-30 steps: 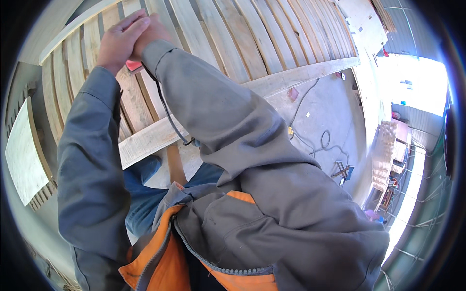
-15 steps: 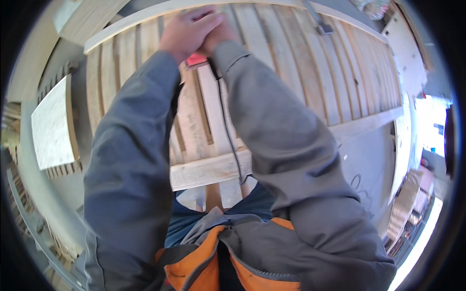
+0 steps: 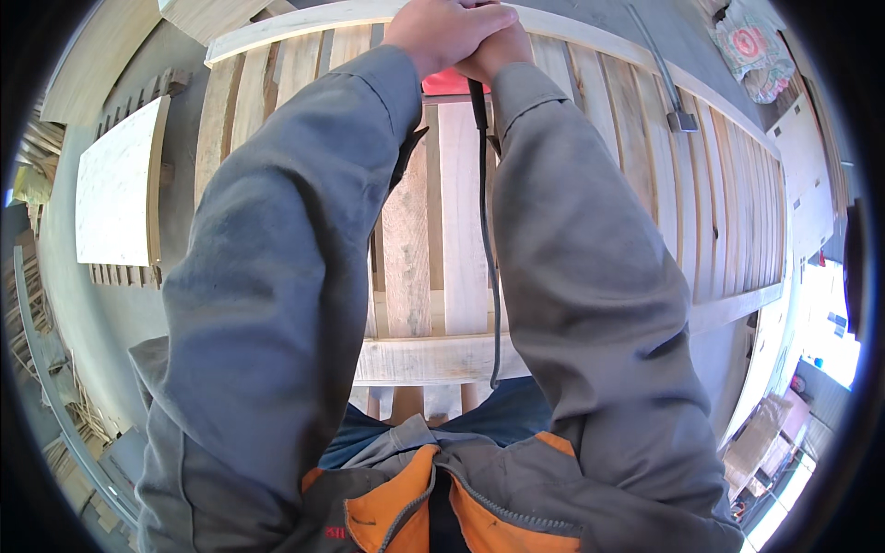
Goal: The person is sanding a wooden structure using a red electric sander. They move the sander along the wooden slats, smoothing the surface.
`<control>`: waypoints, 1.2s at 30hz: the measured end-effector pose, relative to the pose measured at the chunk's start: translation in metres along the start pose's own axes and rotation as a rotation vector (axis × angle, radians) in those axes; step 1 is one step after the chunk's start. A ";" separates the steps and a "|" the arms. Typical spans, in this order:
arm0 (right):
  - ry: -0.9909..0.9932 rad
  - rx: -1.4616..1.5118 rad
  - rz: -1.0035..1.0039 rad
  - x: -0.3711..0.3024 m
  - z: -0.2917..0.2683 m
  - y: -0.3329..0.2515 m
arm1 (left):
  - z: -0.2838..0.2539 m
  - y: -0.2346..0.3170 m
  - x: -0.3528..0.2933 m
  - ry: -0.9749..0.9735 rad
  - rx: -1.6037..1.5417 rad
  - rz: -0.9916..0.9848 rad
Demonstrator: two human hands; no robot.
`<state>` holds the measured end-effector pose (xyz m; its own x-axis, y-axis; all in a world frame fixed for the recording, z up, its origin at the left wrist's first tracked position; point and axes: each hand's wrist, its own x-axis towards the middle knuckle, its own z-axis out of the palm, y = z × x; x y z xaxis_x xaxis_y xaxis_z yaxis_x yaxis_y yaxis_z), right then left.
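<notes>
Both my hands are closed together at the far side of a slatted wooden frame (image 3: pixel 406 249). My left hand (image 3: pixel 433 35) lies partly over my right hand (image 3: pixel 501 48), its thumb across the right one. Beneath them shows the back of a red corded power tool (image 3: pixel 446 85), which they grip. Its exact kind is hidden by the hands and sleeves. A black cord (image 3: pixel 485 203) runs from the tool back towards me, over the slats and past the near crosspiece (image 3: pixel 429 361).
On the slats to the right rests a long-handled metal tool (image 3: pixel 682 121) with a block-shaped head. A white-topped board (image 3: pixel 120 184) sits on a pallet at left. Pale wooden panels (image 3: pixel 115 55) stand at the far left, and a printed sack (image 3: pixel 756 55) lies at the far right.
My hands and the red tool have moved away from me and to the right across the slats. The whole view has also shifted, and the cord hangs straighter.
</notes>
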<state>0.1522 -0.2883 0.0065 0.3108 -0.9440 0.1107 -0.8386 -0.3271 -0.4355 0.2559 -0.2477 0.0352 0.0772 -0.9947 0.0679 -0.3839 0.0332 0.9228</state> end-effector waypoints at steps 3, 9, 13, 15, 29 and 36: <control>0.059 -0.118 -0.172 0.021 0.014 0.023 | -0.001 0.001 0.010 -0.007 -0.021 0.002; 0.080 -0.088 -0.235 0.034 0.019 0.030 | -0.005 0.006 0.009 0.013 0.039 0.007; 0.012 -0.079 -0.190 0.017 0.009 0.018 | -0.008 0.002 0.000 0.021 0.077 0.031; -0.087 -0.110 -0.157 0.009 -0.004 0.013 | -0.006 0.006 -0.006 0.031 0.104 0.027; 0.095 -0.124 -0.320 -0.064 0.019 0.053 | 0.010 0.036 -0.094 0.004 0.123 -0.019; 0.069 -0.109 -0.259 -0.123 0.014 0.037 | 0.015 0.046 -0.141 0.006 0.136 -0.049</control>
<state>0.0889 -0.1836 -0.0363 0.4927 -0.8279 0.2679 -0.7796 -0.5568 -0.2868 0.2139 -0.1069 0.0619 0.1039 -0.9942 0.0266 -0.5006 -0.0292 0.8652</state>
